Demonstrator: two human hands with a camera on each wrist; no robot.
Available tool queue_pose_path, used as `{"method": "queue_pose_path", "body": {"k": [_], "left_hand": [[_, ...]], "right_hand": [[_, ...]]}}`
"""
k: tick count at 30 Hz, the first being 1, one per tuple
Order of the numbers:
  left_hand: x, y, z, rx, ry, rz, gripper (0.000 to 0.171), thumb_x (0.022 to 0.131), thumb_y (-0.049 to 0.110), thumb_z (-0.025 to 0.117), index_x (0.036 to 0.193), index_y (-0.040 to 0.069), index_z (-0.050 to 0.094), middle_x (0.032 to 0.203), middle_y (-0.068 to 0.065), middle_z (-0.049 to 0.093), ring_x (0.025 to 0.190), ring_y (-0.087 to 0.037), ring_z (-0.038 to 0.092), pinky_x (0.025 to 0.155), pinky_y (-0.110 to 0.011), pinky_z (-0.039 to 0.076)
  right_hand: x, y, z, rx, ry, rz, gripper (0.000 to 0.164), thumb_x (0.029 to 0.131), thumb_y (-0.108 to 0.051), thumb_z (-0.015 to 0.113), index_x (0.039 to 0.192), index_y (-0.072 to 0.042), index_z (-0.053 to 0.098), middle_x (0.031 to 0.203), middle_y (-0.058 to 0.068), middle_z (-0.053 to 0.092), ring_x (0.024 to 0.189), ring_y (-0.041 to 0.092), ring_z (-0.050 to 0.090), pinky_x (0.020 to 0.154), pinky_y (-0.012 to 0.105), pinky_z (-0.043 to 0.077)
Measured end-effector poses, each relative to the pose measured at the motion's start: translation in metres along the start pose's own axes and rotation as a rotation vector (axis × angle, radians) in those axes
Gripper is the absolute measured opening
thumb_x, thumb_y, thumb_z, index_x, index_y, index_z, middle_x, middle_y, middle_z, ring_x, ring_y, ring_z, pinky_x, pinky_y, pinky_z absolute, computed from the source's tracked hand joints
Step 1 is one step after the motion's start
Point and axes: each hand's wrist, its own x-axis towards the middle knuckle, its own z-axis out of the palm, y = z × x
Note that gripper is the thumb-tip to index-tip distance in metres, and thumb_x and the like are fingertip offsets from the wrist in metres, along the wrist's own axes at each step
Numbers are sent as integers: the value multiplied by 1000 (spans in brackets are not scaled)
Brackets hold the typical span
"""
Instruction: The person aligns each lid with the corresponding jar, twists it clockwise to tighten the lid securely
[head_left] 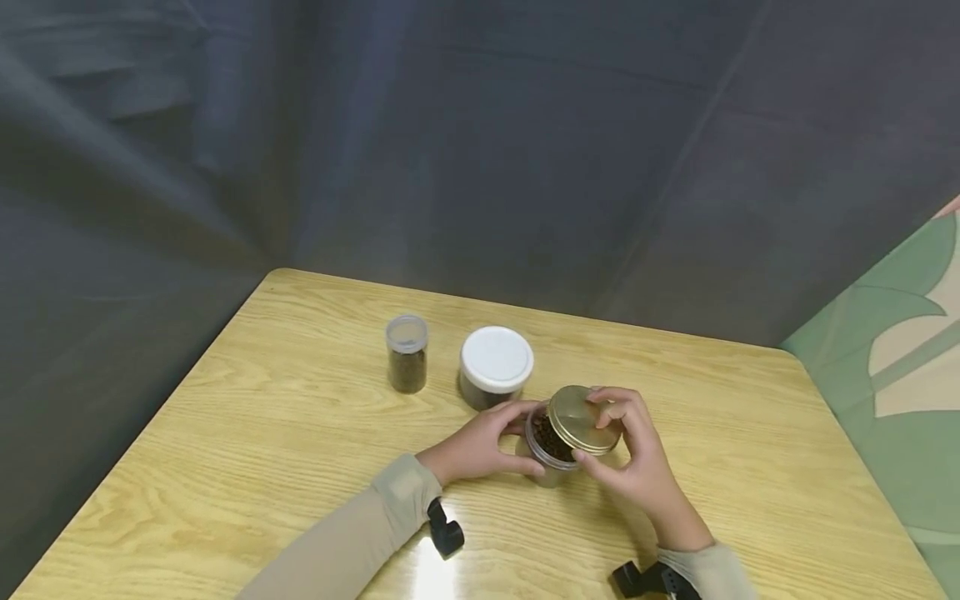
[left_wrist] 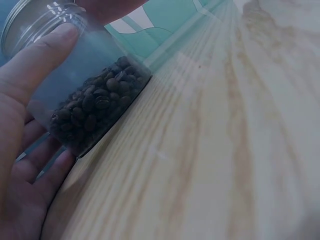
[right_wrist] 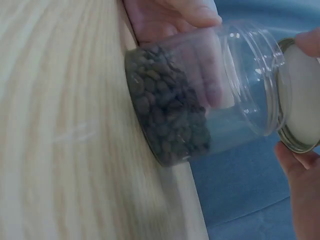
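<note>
A clear jar (right_wrist: 165, 105) partly filled with coffee beans (left_wrist: 95, 97) stands on the table, its threaded mouth uncovered on one side. My left hand (head_left: 487, 446) grips the jar's side, thumb near the front and fingers curled round the back. With my right hand (head_left: 633, 454) I hold a gold lid (head_left: 583, 419) by its edge, tilted over the right part of the mouth. In the right wrist view the lid's pale inner face shows, close beside the rim. The beans also show through the opening in the head view.
Behind my left hand stands a wide tub with a white lid (head_left: 497, 358). Farther left is a small clear-lidded jar (head_left: 407, 354) with dark contents. The wooden table (head_left: 300, 400) ends at a dark cloth (head_left: 487, 150); a green patterned cloth (head_left: 892, 350) hangs at right.
</note>
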Motion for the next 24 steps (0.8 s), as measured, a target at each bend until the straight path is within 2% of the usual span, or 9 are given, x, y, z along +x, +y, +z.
{"method": "queue_pose_path", "body": {"k": [7, 14, 24], "left_hand": [[0, 1, 0, 5, 5, 2, 81, 84, 18, 85, 152, 11, 42, 149, -4, 51, 126, -11, 57, 109, -24, 42], [1, 2, -1, -7, -6, -6, 81, 84, 20, 86, 152, 13, 43, 148, 0, 52, 126, -7, 57, 110, -24, 42], [3, -6, -4, -81, -30, 9, 80, 81, 10, 87, 150, 7, 45, 149, -4, 51, 128, -10, 56, 108, -23, 44]], "right_hand": [[-2, -3, 5, -112, -75, 78, 50, 65, 10, 86, 97, -7, 52, 131, 19, 50, 136, 21, 40, 111, 23, 36], [-3, -2, 5, -106, -98, 55, 48, 66, 4, 89, 98, -8, 54, 130, 18, 53, 134, 24, 42, 113, 26, 35], [-6, -5, 9, -147, -142, 116, 48, 68, 0, 90, 99, -12, 55, 133, 14, 52, 137, 23, 39, 115, 27, 32]]}}
